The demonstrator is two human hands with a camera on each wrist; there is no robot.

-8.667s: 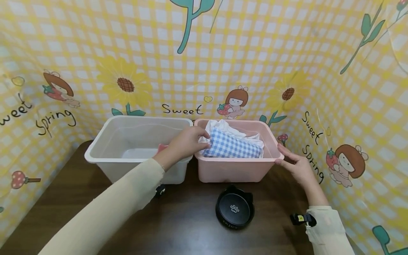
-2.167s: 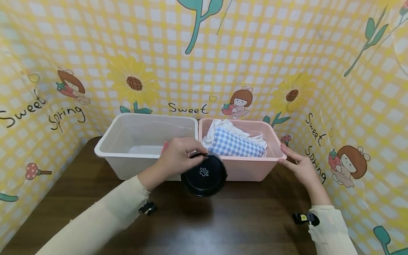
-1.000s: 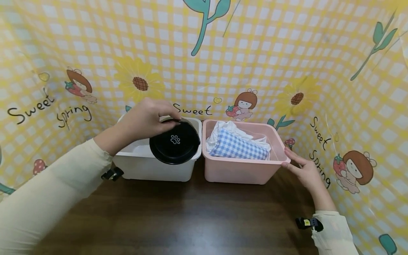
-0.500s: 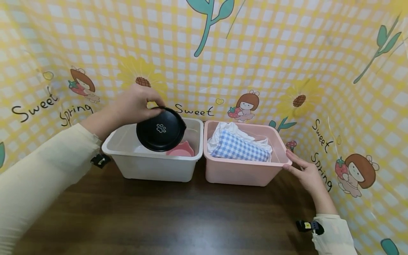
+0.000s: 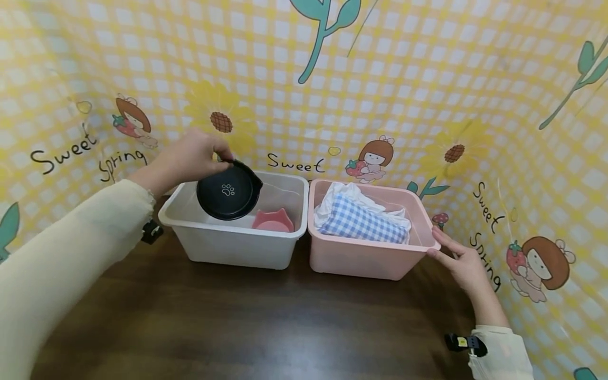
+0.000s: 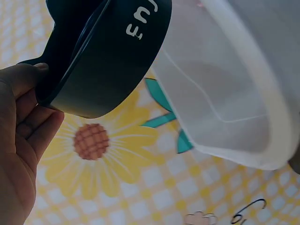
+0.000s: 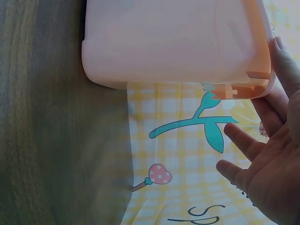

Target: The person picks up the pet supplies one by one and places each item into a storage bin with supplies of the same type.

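Observation:
My left hand pinches the rim of a black pet bowl with a white paw print inside. The bowl hangs tilted over the white bin, its lower edge below the bin's back rim in the head view. White lettering marks the bowl's outer side in the left wrist view. A pink cat-eared bowl sits in the right part of that bin. At the right corner of the pink bin, my right hand holds the rim between thumb and forefinger, other fingers spread. A blue checked cloth item with white ruffles lies in the pink bin.
Both bins stand side by side on a dark wooden table, close to a yellow checked backdrop behind and at the sides. A narrow gap separates the bins at their front.
My left hand has let go of the cloth item, lifted the black bowl off the table and carried it left over the white bin. My right hand stays at the pink bin's corner.

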